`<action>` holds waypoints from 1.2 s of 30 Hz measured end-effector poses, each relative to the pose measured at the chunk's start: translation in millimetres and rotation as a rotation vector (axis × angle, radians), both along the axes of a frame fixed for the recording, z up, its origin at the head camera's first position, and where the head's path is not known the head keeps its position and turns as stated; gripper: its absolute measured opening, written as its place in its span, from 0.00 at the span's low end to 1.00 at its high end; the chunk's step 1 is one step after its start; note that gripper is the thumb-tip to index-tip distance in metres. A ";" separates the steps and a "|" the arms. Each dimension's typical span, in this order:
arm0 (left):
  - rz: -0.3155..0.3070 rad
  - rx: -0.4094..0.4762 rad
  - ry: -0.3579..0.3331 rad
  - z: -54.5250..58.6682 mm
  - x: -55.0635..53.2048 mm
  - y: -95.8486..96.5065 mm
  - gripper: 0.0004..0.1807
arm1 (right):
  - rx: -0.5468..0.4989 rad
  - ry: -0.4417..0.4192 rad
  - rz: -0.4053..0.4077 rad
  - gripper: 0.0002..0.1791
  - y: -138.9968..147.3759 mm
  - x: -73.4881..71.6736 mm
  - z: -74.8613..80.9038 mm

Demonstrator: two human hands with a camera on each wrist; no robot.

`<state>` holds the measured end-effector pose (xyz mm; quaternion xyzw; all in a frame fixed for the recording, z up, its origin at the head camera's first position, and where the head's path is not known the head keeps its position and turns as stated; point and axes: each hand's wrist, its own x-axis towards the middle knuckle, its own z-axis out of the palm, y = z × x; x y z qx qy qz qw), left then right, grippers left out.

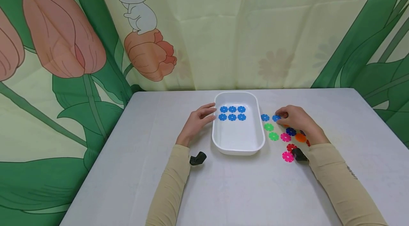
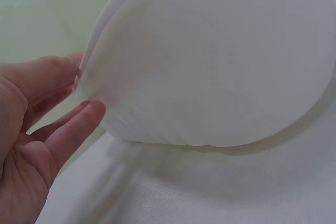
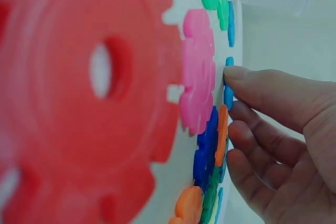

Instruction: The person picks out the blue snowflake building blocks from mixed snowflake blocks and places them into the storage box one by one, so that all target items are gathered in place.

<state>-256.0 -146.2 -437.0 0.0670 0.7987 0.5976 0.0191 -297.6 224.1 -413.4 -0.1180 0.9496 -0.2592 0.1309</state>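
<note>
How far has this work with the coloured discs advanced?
Done, it seems: six blue discs in two rows inside the white tray. In hand: the right hand pinches a seventh blue disc. Remaining, probably: another blue disc beside the tray, perhaps also the other-coloured discs there.

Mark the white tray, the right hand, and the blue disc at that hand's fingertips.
White tray (image 1: 238, 137): head view, on the bare part of its floor.
Right hand (image 1: 296, 117): head view, on the back of the hand.
Blue disc (image 1: 275, 117): head view, on its uncovered face.
</note>
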 end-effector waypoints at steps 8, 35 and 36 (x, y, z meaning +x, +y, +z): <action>-0.007 -0.002 0.011 0.1 0.5 -0.1 0.19 | 0.010 0.001 0.018 0.22 -1.9 0.7 2.8; -0.001 -0.023 0.017 2.1 2.4 -0.1 0.19 | 0.076 0.054 0.115 0.21 -7.1 1.2 4.7; 0.002 -0.023 0.017 2.2 2.4 0.1 0.19 | 0.076 0.056 0.115 0.21 -7.3 0.7 4.6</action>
